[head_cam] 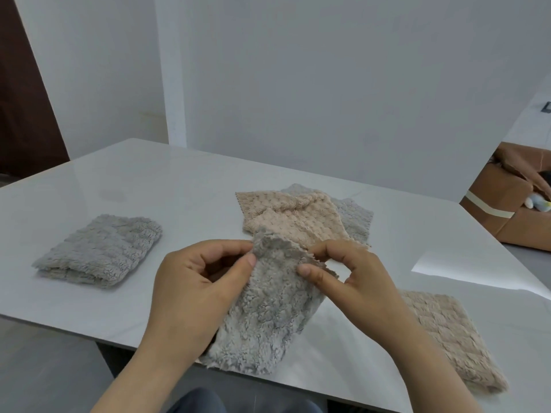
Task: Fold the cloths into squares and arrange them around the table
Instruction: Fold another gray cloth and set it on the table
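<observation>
As left hand (190, 281) and right hand (351, 278) pinch its zigzag edge, the fleecy grey cloth (268, 317) sags down.

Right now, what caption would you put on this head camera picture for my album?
Left hand and right hand pinch a grey cloth over the table, one folded cloth lying left.

Looks like a home room: plain white walls (298, 70), dark wooden door (21, 99) on the left, glossy white desk (149, 180), taped cardboard box (495, 210) holding a soft toy (538, 204).
</observation>
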The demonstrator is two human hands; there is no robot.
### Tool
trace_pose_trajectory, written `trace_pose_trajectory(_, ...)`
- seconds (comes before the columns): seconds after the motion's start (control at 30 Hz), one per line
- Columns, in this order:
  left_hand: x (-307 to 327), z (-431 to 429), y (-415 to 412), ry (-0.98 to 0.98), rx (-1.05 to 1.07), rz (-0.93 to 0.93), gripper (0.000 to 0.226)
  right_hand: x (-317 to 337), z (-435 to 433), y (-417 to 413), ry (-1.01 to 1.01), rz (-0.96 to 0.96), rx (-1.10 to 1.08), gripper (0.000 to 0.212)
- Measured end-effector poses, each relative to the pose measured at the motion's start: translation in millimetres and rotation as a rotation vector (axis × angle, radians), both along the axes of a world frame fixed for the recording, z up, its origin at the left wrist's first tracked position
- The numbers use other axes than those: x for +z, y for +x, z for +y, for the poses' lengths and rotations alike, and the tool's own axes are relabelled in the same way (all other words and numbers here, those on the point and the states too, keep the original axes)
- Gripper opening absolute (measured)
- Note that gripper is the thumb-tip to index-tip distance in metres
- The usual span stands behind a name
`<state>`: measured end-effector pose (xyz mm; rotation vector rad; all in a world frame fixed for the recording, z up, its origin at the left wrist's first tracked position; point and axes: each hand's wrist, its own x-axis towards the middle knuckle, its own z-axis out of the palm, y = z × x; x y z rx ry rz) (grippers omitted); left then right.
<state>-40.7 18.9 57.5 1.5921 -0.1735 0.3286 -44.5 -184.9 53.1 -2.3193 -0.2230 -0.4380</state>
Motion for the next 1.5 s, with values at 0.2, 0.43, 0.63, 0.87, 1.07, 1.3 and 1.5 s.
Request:
trace_pose_trajectory(0.2, 3, 12, 6, 0.0, 0.034, 0.008, 0.021, -8, -9, 3, -0.136, -0.034, 0.018, 0.032)
trace_pose_trajectory(0.43, -4, 12, 10, 0.111, 0.084, -0.01, 0.023, -10, -5, 2, -0.055, -0.1, -0.032, 0.024)
trace_pose_trajectory(0.63, -1, 9, 9, 0.043, 0.08, -0.047, 0.017, -28, 17, -2, 0.574, 0.041, -0.078, 0.054)
trace_pose_trajectory(0.87, 7, 12, 14, -0.141, 0.054, -0.056, 0.013, -35, 49, 0, 1.043, 0.538, 0.175, 0.05)
trace_pose_trajectory(1.07, -2, 27, 22, -0.092, 0.081, -0.027, 0.008, -34, 58, 4, 1.044, 0.379, 0.061, 0.048)
trace_pose_trajectory(1.3, -19, 38, 28, -0.025, 0.155, -0.027, 0.014, -34, 61, 4, 0.689, 0.175, -0.056, 0.022)
trace_pose_trajectory(1.5, -29, 42, 30, 0.065, 0.084, -0.005, 0.015, -40, 62, 9, 0.551, 0.129, -0.109, 0.021)
